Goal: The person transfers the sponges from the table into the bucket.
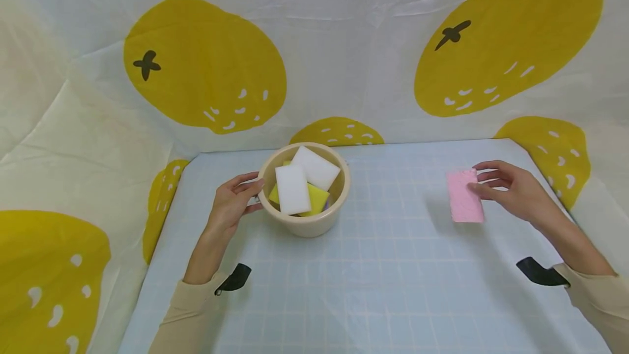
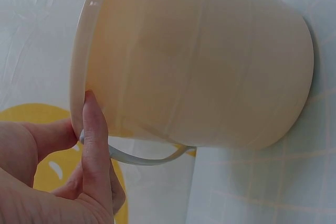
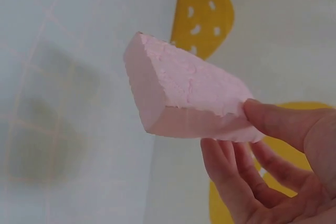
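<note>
A cream bucket [image 1: 310,227] stands on the table, left of the middle in the head view. My left hand [image 1: 230,201] grips its rim at the left side, thumb on the lip and fingers against the outer wall. White sponges [image 1: 293,190] and yellow sponges [image 1: 316,200] lie loosely in the bucket, with a bit of purple below them. Over on the right, my right hand [image 1: 522,190] pinches a pink sponge [image 3: 189,85] by one edge between thumb and fingers. The pink sponge is held above the table, its shadow falling on the cloth beneath.
A light blue gridded cloth [image 1: 383,283] covers the table. White fabric [image 1: 339,70] printed with yellow fruit shapes rises along the back and sides. The bucket's thin pale handle [image 2: 152,159] hangs down near my left fingers. Black straps [image 1: 236,277] show at both sleeves.
</note>
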Tool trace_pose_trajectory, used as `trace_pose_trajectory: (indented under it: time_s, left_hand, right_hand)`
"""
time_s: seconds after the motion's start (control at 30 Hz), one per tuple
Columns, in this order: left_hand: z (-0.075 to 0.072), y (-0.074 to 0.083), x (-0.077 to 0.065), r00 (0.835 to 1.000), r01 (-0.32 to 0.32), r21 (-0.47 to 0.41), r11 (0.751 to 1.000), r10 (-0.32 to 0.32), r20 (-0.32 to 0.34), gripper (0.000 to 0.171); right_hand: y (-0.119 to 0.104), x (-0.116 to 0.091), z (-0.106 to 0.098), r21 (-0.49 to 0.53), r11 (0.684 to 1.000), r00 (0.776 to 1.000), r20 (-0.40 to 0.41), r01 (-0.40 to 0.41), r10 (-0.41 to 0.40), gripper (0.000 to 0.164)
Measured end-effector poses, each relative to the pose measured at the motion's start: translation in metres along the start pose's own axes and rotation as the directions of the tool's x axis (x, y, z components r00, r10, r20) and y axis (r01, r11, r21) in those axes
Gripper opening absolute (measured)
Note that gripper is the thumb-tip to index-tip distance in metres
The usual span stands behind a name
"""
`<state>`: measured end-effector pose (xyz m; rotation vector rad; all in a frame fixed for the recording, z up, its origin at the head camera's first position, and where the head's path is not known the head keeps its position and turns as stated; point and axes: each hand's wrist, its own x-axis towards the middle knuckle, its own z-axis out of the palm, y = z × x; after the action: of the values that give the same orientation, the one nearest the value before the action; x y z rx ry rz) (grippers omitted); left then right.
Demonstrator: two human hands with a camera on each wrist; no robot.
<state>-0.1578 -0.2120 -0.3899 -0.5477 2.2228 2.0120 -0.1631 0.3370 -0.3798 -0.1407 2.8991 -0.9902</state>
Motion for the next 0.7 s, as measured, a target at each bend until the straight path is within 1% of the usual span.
trace_pose_trajectory:
  time_s: [0.37, 0.7]
  left_hand:
    - [0.0, 0.002, -0.002, 1.0, 0.006, 0.001, 1.0, -0.006, 0.002, 0.047]
    - [0.001, 0.002, -0.002, 1.0, 0.014, 0.007, 1.0, -0.014, -0.005, 0.046]
  right_hand:
    - [-0.034, 0.016, -0.004, 0.033, 0.999, 0.999, -0.02, 0.043, -0.043, 0.059]
    - [-0.064, 0.029, -0.003, 0.057, 0.997, 0.998, -0.033, 0.057, -0.055, 0.06]
